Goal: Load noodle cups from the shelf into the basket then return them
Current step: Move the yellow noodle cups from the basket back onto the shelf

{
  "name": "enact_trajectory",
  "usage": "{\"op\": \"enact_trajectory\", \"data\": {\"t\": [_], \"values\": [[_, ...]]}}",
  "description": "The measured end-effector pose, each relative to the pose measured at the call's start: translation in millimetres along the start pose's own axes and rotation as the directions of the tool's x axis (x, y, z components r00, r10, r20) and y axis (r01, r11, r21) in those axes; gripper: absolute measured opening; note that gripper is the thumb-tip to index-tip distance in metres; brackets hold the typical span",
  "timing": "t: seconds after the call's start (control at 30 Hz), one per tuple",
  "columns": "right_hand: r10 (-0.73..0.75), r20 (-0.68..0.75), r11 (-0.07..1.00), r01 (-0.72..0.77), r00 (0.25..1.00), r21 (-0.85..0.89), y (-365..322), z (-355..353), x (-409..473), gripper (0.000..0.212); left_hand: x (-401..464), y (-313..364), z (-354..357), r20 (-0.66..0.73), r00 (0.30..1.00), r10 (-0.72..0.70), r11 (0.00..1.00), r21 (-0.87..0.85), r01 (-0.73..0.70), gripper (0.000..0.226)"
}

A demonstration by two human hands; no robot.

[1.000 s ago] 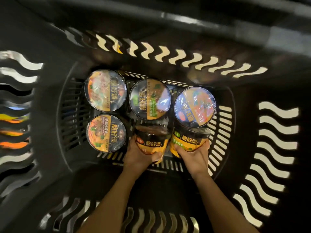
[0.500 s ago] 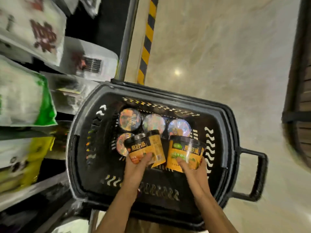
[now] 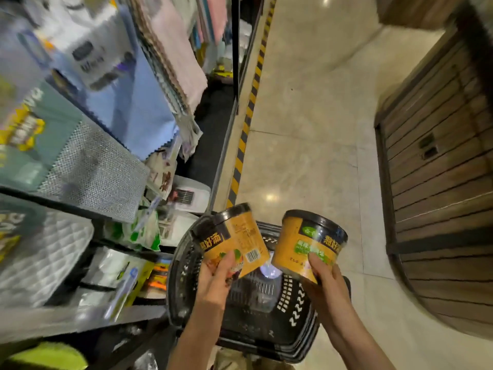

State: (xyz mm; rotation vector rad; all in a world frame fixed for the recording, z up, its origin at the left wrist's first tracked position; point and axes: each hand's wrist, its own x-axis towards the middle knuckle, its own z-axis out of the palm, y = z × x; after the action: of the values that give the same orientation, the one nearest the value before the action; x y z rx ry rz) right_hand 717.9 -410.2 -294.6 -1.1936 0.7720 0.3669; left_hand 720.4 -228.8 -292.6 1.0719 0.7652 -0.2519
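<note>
I've raised both cups well up out of the basket point(image 3: 184, 284): my left hand point(image 3: 216, 279) has its noodle cup point(image 3: 234, 241) tilted left near the shelf point(image 3: 80, 209), my right hand point(image 3: 328, 287) has the green-labelled cup point(image 3: 309, 241) above the rim. A second ago they sat low inside, beside four others, now mostly hidden.

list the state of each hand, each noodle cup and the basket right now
left hand: grips the left noodle cup
right hand: grips the right noodle cup
left noodle cup: sealed, tilted, held above the basket
right noodle cup: sealed, tilted, held above the basket
basket: below both hands, one lidded cup visible inside
</note>
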Motion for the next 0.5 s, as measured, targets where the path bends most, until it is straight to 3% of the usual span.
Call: {"op": "enact_trajectory", "data": {"t": [0.2,0.27,0.37,0.5], "values": [[-0.091,0.015,0.994,0.090,0.996,0.055,-31.9,12.7,-57.8,0.050,-62.5,45.3,-2.7,0.082,0.993,0.083,0.997,-0.003,-0.083,0.077],[-0.117,0.027,0.990,0.114,0.993,0.083,-36.1,15.1,-72.0,0.064,-80.4,53.5,-2.9,0.082,0.988,0.131,0.991,-0.020,-0.130,0.085],[-0.168,0.045,0.984,0.165,0.985,0.068,-38.9,16.1,-93.7,0.080,-107.7,61.5,-7.4,0.037,0.982,0.183,0.980,-0.089,-0.179,0.065],[-0.207,0.143,0.978,0.210,0.968,0.000,-37.4,12.2,-120.5,0.103,-144.4,55.5,-19.3,-0.042,0.972,0.230,0.952,-0.196,-0.233,0.078]]}}
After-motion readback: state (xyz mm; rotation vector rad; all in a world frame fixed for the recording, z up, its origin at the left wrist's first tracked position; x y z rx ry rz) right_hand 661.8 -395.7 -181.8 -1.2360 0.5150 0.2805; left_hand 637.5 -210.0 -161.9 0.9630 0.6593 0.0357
